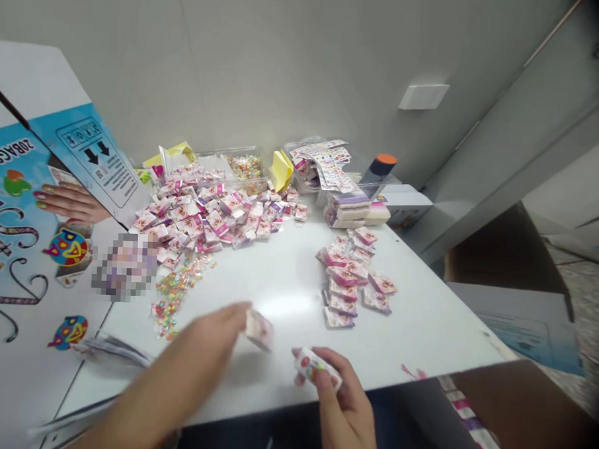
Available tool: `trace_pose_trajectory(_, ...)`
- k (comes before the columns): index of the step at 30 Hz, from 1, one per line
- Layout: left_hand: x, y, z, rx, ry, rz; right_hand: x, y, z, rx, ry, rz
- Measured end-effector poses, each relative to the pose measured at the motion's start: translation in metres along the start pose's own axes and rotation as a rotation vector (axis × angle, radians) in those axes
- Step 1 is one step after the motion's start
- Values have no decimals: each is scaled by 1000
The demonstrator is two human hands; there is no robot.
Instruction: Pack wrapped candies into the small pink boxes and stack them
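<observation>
My left hand [220,337] is closed at its fingertips on a small pink-and-white box [260,330], held tilted above the white table and slightly blurred. Near the front edge, my right hand [346,402] grips a white sticker sheet [306,364] with red spots. Under that thumb are green and yellow bits, too small to name for certain. A large heap of similar small boxes [205,214] lies at the back left. Left of my hands, small clear bags of coloured beads [172,298] are spread out. More boxes [344,276] are grouped to the right.
Along the wall stand a clear tub of beads [247,168], folded yellow paper [282,171], sticker sheets [332,166] and a dark tube with an orange end [381,165]. A big printed carton [31,239] borders the left. An open brown carton [524,406] sits below the right edge.
</observation>
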State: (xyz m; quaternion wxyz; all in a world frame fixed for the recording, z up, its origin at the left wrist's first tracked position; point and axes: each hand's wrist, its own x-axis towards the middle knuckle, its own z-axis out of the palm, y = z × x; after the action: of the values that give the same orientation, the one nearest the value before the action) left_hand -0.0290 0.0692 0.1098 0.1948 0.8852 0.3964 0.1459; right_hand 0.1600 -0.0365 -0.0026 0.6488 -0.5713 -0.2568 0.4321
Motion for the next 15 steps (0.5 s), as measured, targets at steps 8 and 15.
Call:
trace_pose_trajectory(8,-22,48,109,-469,349,-4,21,-3,37,174,170,184)
trace_pose_trajectory(15,-26,63,164,-1213,601,-583,0,-13,49,623,167,272)
